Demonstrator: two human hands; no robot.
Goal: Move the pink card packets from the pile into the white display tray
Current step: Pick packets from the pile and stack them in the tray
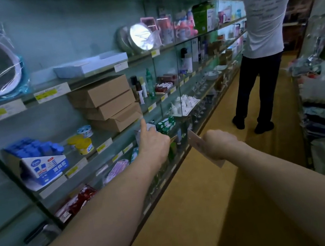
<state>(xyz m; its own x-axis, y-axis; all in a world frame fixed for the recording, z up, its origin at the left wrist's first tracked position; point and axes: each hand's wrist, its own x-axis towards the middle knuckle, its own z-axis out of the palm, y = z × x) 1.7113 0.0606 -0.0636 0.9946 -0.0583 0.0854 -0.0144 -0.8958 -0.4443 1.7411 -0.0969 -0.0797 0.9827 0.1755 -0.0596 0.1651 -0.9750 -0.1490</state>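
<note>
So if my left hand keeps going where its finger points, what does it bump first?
Probably the lowest brown cardboard box on the glass shelf: the fingertip of your left hand aims at its front corner. Depth is hard to judge.

Left grip (154,143) points toward 3 brown boxes (107,105); right grip (220,143) holds packet (197,141) (pinkish).

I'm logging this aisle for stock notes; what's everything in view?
white display tray: one, white, upper shelf.
cardboard boxes: three, brown, stacked on the shelf below the tray.
blue bottles: many, blue, in a carton, next shelf down, left.
yellow tins: two, yellow, right of the bottles.
tea set: one, white, further along.
pink packets: pile, pink, low shelf.
person: one, white shirt, down the aisle.
left hand: index finger raised at the shelf edge.
right hand: grips one pinkish card packet.
</note>
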